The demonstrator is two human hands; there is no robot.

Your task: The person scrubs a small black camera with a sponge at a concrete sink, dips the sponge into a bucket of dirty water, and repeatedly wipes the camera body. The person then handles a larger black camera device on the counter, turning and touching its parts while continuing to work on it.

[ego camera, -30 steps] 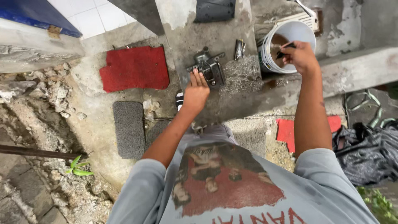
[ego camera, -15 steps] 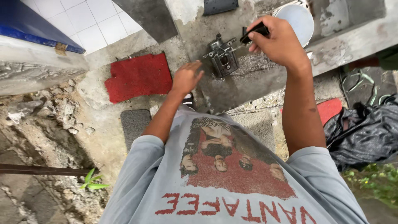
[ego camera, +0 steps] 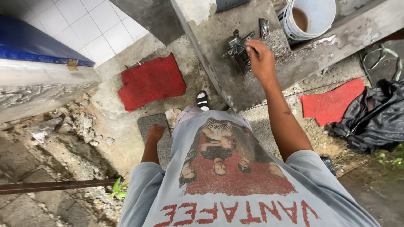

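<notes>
My right hand [ego camera: 261, 59] reaches out to a dark metal machine part [ego camera: 236, 51] that lies on a concrete ledge [ego camera: 219, 71]. Its fingers are closed on a small dark-handled brush [ego camera: 251, 47], whose tip touches the part. Most of the brush is hidden by my fingers. My left hand [ego camera: 155, 133] hangs down by my side, away from the ledge, over a grey mat [ego camera: 148, 122]. Its fingers are curled in with nothing in them.
A white bucket [ego camera: 311, 17] with brown liquid stands on the ledge beyond the part, and a small metal piece [ego camera: 264, 27] lies beside it. Red mats [ego camera: 151, 82] [ego camera: 332, 101] lie on the ground, a black plastic bag [ego camera: 374, 113] at right, a metal rod [ego camera: 59, 185] at lower left.
My right hand came from the bucket to the metal part with the brush. My left hand left the part and dropped to my side. The view tilted down and left.
</notes>
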